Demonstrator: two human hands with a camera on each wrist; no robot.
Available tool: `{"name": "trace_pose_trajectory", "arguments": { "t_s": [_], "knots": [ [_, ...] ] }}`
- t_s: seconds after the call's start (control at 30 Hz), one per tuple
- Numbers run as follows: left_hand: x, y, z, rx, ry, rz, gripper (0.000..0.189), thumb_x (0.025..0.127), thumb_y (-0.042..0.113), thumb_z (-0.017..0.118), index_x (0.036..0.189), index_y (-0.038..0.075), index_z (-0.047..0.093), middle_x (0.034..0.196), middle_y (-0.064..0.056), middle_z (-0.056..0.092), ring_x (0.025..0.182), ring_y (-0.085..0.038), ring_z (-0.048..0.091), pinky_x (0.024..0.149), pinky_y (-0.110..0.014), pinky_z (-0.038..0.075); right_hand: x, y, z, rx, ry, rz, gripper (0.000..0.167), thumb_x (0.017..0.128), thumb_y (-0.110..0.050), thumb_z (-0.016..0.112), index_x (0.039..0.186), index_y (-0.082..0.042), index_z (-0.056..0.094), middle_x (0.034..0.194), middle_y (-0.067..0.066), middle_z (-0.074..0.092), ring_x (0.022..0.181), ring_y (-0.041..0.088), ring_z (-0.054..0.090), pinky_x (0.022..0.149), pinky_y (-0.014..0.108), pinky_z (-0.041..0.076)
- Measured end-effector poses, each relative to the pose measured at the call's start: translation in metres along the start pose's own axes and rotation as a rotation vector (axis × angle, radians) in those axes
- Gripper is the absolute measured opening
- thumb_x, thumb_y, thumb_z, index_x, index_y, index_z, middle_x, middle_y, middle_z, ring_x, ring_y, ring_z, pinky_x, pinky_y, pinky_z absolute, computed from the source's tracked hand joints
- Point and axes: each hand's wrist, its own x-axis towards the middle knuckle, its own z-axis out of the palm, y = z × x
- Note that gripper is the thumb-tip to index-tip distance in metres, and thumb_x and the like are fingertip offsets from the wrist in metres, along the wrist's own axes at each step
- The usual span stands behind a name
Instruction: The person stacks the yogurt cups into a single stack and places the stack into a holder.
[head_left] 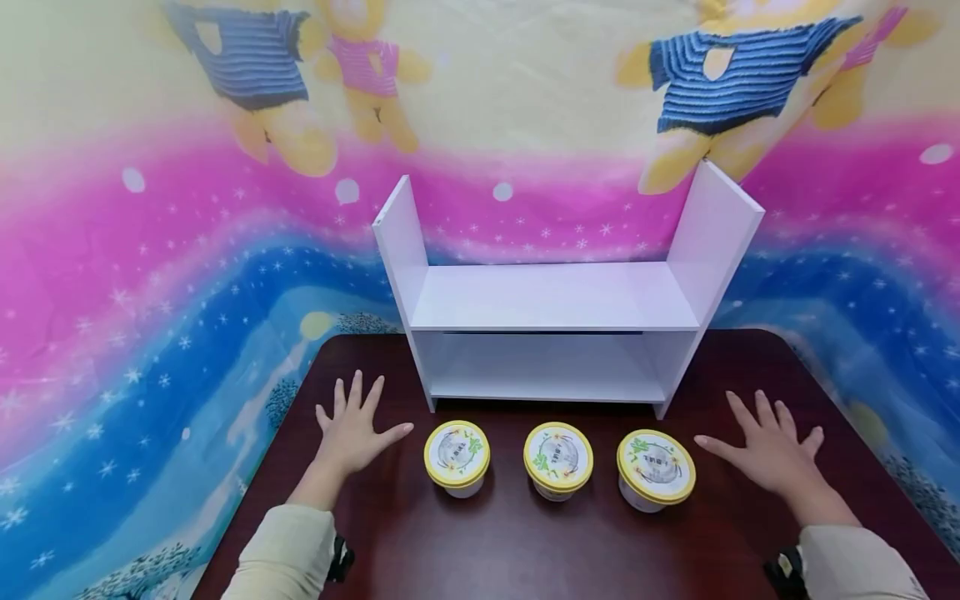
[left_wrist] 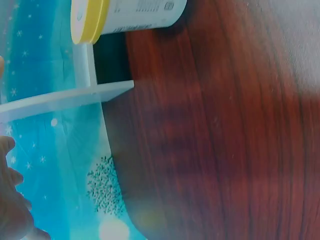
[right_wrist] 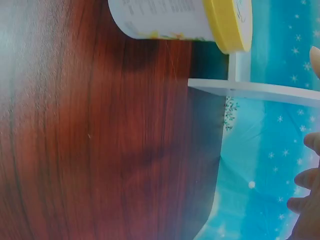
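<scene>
Three white tubs with yellow-rimmed lids stand in a row on the dark wooden table: a left tub (head_left: 457, 457), a middle tub (head_left: 558, 459) and a right tub (head_left: 656, 469). My left hand (head_left: 351, 437), fingers spread, is to the left of the left tub and apart from it. On the other side, my right hand (head_left: 772, 450) is spread beside the right tub, holding nothing. The left wrist view shows part of a tub (left_wrist: 137, 14) on its near side; the right wrist view shows another tub (right_wrist: 170, 19). Only some fingers appear in each wrist view.
Behind the tubs stands a white two-level shelf (head_left: 555, 297) with tall side panels. The dark wooden table (head_left: 495, 554) has rounded back corners. A colourful printed backdrop (head_left: 517, 108) with teddy bears hangs behind and beside the table.
</scene>
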Motion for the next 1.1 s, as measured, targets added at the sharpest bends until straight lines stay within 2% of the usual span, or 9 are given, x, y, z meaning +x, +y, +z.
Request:
{"name": "trace_pose_trajectory", "arguments": {
  "t_s": [0.2, 0.47, 0.7, 0.9, 1.1],
  "knots": [
    [-0.004, 0.007, 0.012, -0.020, 0.012, 0.015, 0.094, 0.068, 0.073, 0.043, 0.138, 0.014, 0.020, 0.141, -0.018, 0.005, 0.124, -0.041, -0.006, 0.085, -0.068, -0.001, -0.003, -0.007, 0.007, 0.010, 0.002, -0.001, 0.096, 0.074, -0.065, 0.045, 0.138, -0.008, 0.001, 0.132, 0.035, -0.006, 0.115, 0.051, -0.016, 0.073, 0.064, -0.023],
    [-0.012, 0.013, 0.029, -0.080, -0.011, 0.035, 0.092, 0.069, 0.068, 0.049, 0.139, 0.017, 0.019, 0.142, -0.015, 0.002, 0.125, -0.039, -0.006, 0.085, -0.067, 0.001, -0.009, -0.020, 0.019, 0.030, 0.030, -0.024, 0.097, 0.074, -0.063, 0.048, 0.138, -0.006, 0.004, 0.133, 0.035, -0.001, 0.117, 0.052, -0.010, 0.076, 0.065, -0.021],
    [-0.020, 0.016, 0.041, -0.147, -0.029, 0.046, 0.096, 0.065, 0.068, 0.053, 0.139, 0.017, 0.019, 0.143, -0.013, 0.004, 0.126, -0.036, -0.006, 0.086, -0.067, 0.003, -0.016, -0.026, 0.029, 0.089, 0.031, -0.050, 0.094, 0.075, -0.058, 0.051, 0.138, -0.007, 0.004, 0.135, 0.033, 0.001, 0.118, 0.051, -0.005, 0.079, 0.066, -0.017],
    [-0.026, 0.016, 0.054, -0.220, -0.026, 0.057, 0.099, 0.062, 0.067, 0.057, 0.138, 0.017, 0.019, 0.142, -0.013, 0.008, 0.126, -0.035, -0.004, 0.087, -0.065, 0.007, -0.020, -0.032, 0.037, 0.153, 0.055, -0.062, 0.093, 0.074, -0.053, 0.057, 0.136, 0.001, 0.012, 0.133, 0.034, 0.009, 0.117, 0.051, 0.004, 0.082, 0.067, -0.008],
    [-0.033, 0.016, 0.068, -0.328, -0.025, 0.062, 0.101, 0.059, 0.064, 0.062, 0.138, 0.016, 0.020, 0.142, -0.013, 0.011, 0.127, -0.034, 0.000, 0.086, -0.065, 0.012, -0.020, -0.036, 0.045, 0.234, 0.077, -0.115, 0.086, 0.074, -0.042, 0.063, 0.132, 0.007, 0.021, 0.131, 0.035, 0.015, 0.114, 0.052, 0.015, 0.083, 0.066, 0.009]
  ]
}}
